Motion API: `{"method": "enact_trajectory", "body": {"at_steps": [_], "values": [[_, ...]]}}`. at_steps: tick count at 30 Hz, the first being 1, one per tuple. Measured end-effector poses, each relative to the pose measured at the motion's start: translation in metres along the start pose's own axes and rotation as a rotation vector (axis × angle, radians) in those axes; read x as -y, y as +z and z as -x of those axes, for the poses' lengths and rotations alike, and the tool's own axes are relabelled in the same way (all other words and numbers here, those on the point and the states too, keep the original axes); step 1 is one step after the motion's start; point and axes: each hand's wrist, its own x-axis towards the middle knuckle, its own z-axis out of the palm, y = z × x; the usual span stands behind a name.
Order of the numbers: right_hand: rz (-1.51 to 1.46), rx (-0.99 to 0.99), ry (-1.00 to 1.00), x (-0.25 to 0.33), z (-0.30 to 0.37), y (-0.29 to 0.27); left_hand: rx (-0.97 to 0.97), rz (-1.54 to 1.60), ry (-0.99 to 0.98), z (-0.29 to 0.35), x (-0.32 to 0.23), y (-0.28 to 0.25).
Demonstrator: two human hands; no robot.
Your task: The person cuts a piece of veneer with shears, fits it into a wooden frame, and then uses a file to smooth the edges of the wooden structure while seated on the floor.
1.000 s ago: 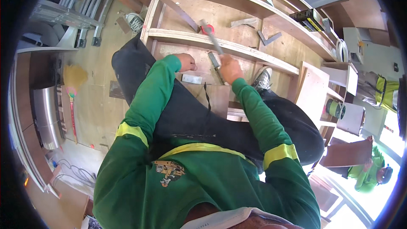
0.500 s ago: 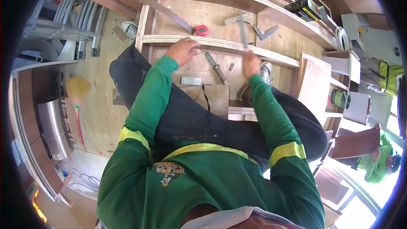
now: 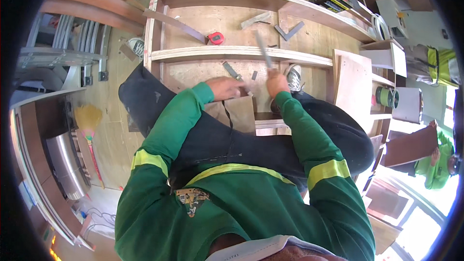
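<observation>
My right hand (image 3: pixel 277 82) is closed around the lower end of a long, narrow grey file-like tool (image 3: pixel 263 50). Its far end points up and a little left, across the wooden rail. My left hand (image 3: pixel 225 88) is low over the panel, fingers stretched toward the handle of a chisel-like tool (image 3: pixel 232 70). Those fingers partly cover the handle; whether they touch it I cannot tell. A small dark grey piece (image 3: pixel 254 75) lies between my hands. A brown board (image 3: pixel 241 111) sits just below the left hand.
Beyond the near rail (image 3: pixel 232 54) lie a red tape measure (image 3: pixel 215 38), a metal square (image 3: pixel 290 31) and a wood offcut (image 3: pixel 255 20). A saw-like strip (image 3: pixel 179 25) crosses the frame's left side. Boards (image 3: pixel 353 82) lean at right; a person in green (image 3: pixel 437 159) holds a panel.
My left hand has come down from the rail to the chisel-like tool, covering its handle and the pale metal plate. My right hand has shifted slightly, tilting the file-like tool further left.
</observation>
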Motion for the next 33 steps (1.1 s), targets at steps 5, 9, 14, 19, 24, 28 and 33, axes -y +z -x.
{"method": "enact_trajectory", "body": {"at_steps": [5, 9, 14, 19, 24, 28, 33], "values": [[-0.143, 0.012, 0.013, 0.047, 0.025, -0.044, -0.435, -0.016, 0.072, 0.008, 0.015, -0.043], [-0.076, 0.092, -0.057, 0.044, 0.029, -0.055, -0.496, 0.026, -0.085, 0.017, 0.023, -0.061], [-0.070, 0.099, -0.008, 0.059, 0.050, -0.037, -0.503, -0.056, -0.050, 0.020, 0.015, -0.057], [-0.160, -0.019, 0.047, 0.059, 0.037, -0.030, -0.649, -0.327, -0.019, 0.002, 0.003, -0.061], [-0.206, -0.150, 0.189, 0.062, 0.013, -0.022, -0.687, -0.498, -0.094, -0.023, 0.016, -0.059], [-0.164, -0.060, 0.209, 0.068, 0.025, -0.015, -0.653, -0.534, -0.149, -0.031, 0.029, -0.041], [-0.124, -0.116, 0.238, 0.054, 0.008, -0.003, -0.669, -0.523, -0.097, -0.024, 0.054, -0.038]]}}
